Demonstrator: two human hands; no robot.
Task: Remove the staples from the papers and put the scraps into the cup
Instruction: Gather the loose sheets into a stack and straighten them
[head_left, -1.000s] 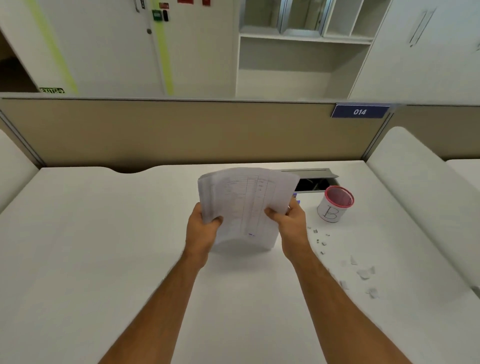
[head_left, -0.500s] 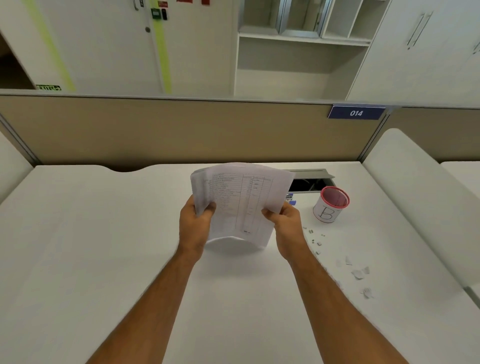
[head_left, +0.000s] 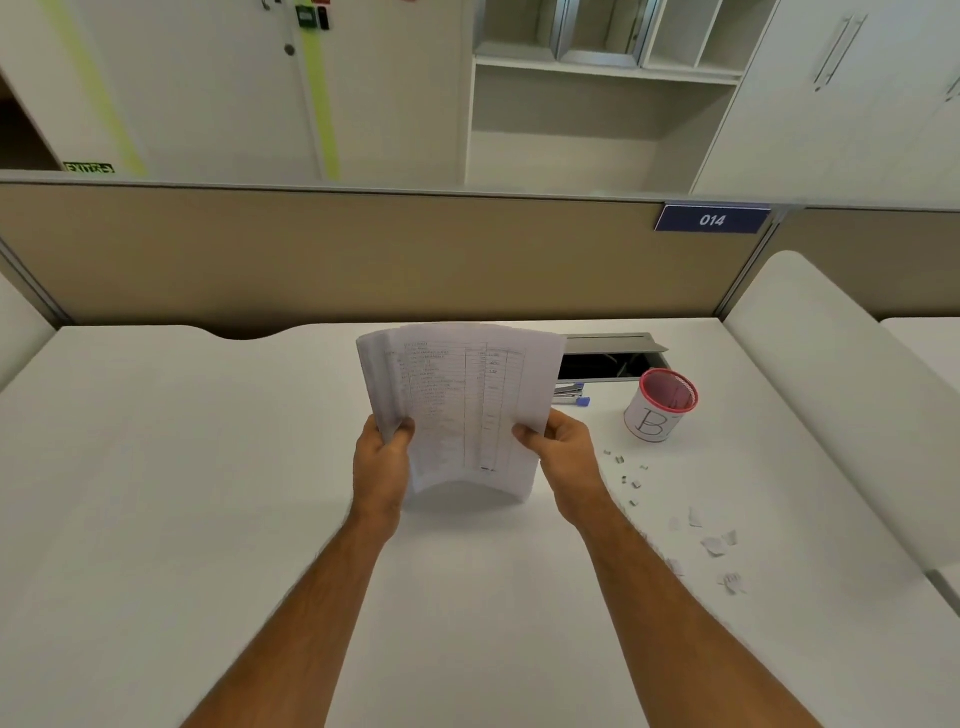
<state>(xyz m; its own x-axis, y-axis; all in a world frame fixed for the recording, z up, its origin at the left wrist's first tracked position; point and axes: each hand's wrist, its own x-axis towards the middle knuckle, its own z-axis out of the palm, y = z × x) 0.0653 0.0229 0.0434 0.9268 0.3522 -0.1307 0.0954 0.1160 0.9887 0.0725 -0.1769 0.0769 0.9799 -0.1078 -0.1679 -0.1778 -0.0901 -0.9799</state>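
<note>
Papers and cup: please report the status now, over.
Left hand and right hand both grip the papers, held above the desk. Scraps lie beside the cup. Nothing blocks the cup.

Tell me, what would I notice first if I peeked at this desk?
First, the stack of papers held up in the middle, with the left hand and the right hand gripping its sides. Next, the cup with a red rim and a big letter B, standing to the right. In front of it, staples and paper scraps lie scattered on the desk.
</note>
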